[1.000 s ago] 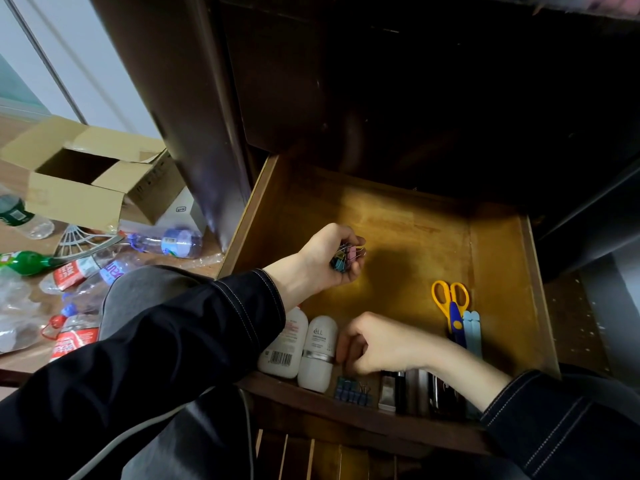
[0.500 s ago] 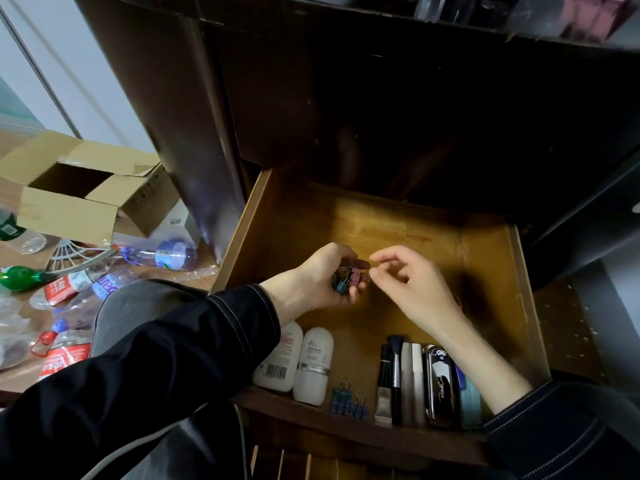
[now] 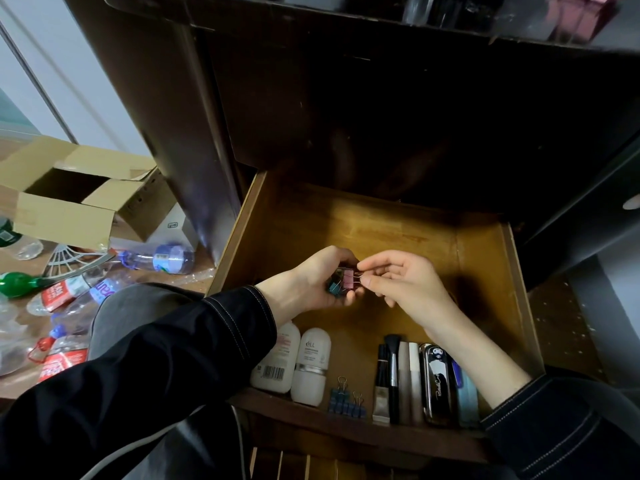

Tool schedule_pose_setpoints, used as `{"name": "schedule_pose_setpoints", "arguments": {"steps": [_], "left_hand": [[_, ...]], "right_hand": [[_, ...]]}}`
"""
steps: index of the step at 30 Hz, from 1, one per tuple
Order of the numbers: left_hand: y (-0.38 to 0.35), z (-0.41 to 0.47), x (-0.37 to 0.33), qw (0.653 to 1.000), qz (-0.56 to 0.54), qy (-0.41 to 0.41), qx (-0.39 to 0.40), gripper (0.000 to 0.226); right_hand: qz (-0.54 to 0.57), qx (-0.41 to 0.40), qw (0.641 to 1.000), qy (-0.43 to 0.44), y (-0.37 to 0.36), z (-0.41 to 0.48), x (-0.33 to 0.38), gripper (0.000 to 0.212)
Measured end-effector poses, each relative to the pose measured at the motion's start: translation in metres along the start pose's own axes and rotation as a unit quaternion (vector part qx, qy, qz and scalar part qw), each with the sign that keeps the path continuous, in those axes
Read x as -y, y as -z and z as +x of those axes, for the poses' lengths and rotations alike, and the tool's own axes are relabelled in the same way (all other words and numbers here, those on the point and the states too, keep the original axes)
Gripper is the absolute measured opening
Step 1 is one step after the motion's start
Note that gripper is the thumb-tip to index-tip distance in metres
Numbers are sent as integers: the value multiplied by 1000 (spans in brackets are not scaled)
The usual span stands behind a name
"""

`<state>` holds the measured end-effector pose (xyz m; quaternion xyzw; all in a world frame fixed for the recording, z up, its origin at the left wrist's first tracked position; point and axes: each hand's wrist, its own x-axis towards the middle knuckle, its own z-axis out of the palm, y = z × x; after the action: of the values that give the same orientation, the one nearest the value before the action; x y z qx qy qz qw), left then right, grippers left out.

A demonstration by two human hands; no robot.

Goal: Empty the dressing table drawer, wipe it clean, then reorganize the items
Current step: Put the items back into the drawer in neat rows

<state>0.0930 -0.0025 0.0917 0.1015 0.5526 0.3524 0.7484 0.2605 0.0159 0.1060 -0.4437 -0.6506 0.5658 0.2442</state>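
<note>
Drawer (image 3: 485, 268), open: front row holds two bottles (image 3: 294, 362), blue clips (image 3: 346, 404), brushes (image 3: 393, 368), a case (image 3: 436, 382). Above it, your left grip (image 3: 311, 282) cups loose clips (image 3: 333, 289); your right grip (image 3: 405, 282) pinches the pink clip (image 3: 347, 279) by its wire.

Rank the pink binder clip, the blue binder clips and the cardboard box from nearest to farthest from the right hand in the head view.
1. Pink binder clip: at the right hand's fingertips.
2. Blue binder clips: drawer front edge.
3. Cardboard box: far left, outside the drawer.

Left hand (image 3: 311, 282) curls round binder clips (image 3: 341, 286); right hand (image 3: 408, 285) pinches one.
</note>
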Motion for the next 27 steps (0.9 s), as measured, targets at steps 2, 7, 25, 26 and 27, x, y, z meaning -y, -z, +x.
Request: {"name": "schedule_pose_setpoints", "arguments": {"steps": [2,7,25,26,27], "left_hand": [[0,0,0,1000,-12,-4,-7,18],[4,2,-1,996,-36,-46,-63,11],[6,-2,-6,994,-55,-65,-74,16],[5,-2,-6,994,-55,-65,-73,16],[6,-2,-6,994,-54,-64,-72,16]], "right_hand": [[32,-12,999,4,2,0,2,18],[67,-50,996,-12,9,3,-3,19],[-327,371,869,-26,-16,-11,-33,11],[-329,374,867,-26,-17,-11,-34,11],[-332,376,865,-27,-18,-11,-35,11]]}}
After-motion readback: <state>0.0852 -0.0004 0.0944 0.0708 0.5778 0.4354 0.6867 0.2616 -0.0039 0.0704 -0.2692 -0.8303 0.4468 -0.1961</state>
